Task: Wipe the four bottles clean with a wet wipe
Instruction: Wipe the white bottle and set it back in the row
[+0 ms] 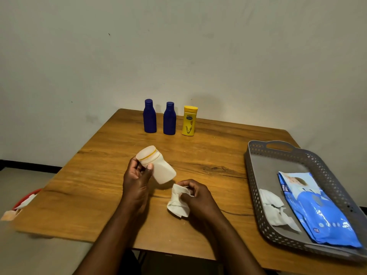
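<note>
My left hand grips a white bottle near its cap end and holds it tilted above the middle of the wooden table. My right hand is closed on a crumpled white wet wipe, just below and right of the bottle's base, not touching it. Two dark blue bottles and a yellow bottle stand upright in a row at the table's far edge.
A grey perforated tray sits at the right, holding a blue wet-wipe pack and a used white wipe. A red bin with wipes in it shows past the table's left edge. A plain wall stands behind.
</note>
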`<state>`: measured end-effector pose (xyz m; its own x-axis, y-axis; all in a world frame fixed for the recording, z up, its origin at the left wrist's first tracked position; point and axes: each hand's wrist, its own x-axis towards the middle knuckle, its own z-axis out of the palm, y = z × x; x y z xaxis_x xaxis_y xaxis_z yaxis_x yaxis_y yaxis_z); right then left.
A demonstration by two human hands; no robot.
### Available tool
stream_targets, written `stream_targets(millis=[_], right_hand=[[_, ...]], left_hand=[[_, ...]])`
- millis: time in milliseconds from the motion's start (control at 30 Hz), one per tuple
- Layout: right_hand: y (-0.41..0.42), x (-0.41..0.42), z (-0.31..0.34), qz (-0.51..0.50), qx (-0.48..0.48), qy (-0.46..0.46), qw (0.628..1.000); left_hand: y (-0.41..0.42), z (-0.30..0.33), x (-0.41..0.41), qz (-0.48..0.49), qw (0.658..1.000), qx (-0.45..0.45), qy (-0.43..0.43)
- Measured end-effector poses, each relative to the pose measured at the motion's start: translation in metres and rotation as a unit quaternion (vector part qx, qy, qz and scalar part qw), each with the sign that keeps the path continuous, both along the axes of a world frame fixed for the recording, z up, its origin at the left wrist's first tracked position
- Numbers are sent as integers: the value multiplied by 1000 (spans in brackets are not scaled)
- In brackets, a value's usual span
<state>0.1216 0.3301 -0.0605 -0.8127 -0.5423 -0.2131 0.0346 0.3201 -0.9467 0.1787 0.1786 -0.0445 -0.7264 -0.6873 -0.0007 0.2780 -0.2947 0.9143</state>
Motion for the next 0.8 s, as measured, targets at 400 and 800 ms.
stream_targets(millis=[400, 800], right_hand=[[9, -10, -11, -8, 297, 292, 909], [16, -21, 23, 35, 73, 255, 964]], left_hand=[[-5, -4, 2, -129, 975, -176, -52], [-3, 9, -12, -217, 934, -278, -54]])
